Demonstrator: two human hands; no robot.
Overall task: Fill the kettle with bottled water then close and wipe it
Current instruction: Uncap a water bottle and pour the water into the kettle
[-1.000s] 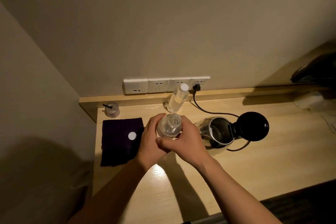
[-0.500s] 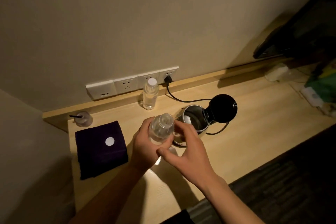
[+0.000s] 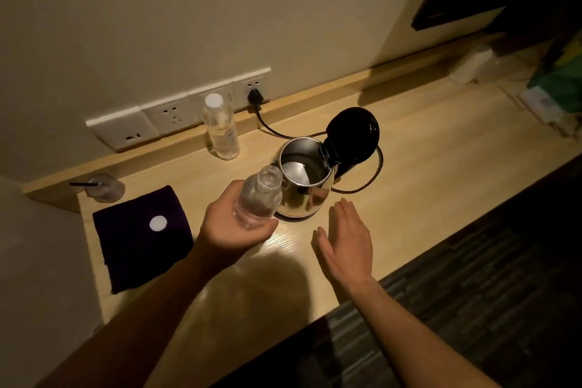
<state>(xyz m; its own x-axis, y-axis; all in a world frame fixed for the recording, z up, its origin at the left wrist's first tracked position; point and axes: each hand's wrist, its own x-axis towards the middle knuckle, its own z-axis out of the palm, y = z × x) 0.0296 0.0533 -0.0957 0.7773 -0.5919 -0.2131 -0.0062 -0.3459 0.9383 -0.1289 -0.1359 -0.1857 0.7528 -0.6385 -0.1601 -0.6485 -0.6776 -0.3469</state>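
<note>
Our left hand (image 3: 233, 231) grips uncapped bottle (image 3: 259, 198), mouth at kettle's (image 3: 305, 189) 9 o'clock. Kettle mid-desk (image 3: 441, 173), lid (image 3: 352, 135) up. Right hand (image 3: 346, 241) at 6 o'clock, fingers (image 3: 345, 214) released, holding nothing. Risk (our guess): one-handed tilt overshoots rim, wetting desk and cord (image 3: 274, 132).

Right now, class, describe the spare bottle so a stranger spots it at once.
Find the wall sockets behind the desk. The spare bottle stands upright before them. Unlike the open bottle in the left hand, it has a white cap.
</note>
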